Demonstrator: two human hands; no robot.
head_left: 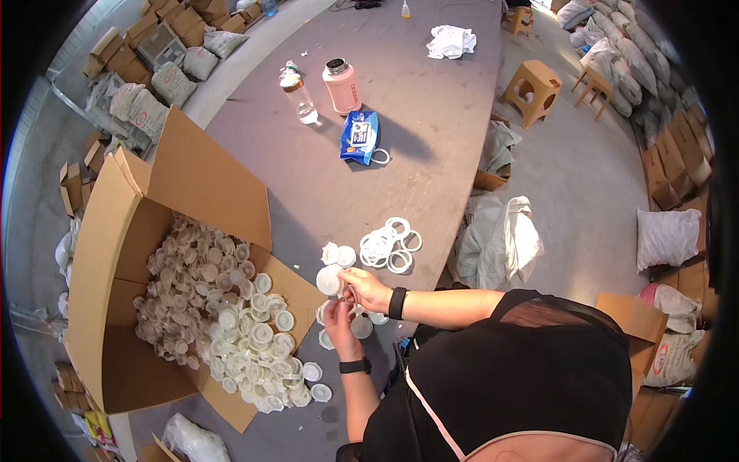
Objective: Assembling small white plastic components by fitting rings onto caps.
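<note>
My right hand (368,291), closed, pinches a round white translucent plastic lid (329,280) above the table. Just below it, my left hand (339,322) has its fingers drawn together, almost touching the right fingers; what they grip, if anything, is hidden. Several similar lids (362,327) lie on the table under and beside my hands. Beyond the right hand are two more white lids (346,256) and a loose pile of white rings (377,246). To the left, a large heap of translucent lids (258,346) spills out of a tipped cardboard box (98,308).
Farther up the table (419,181) stand a blue packet (359,138), a pink flask (342,88) and a clear bottle (300,100). A white cloth (451,42) lies near the far end. Right of the table are a white sack (500,239) and a tan stool (533,88).
</note>
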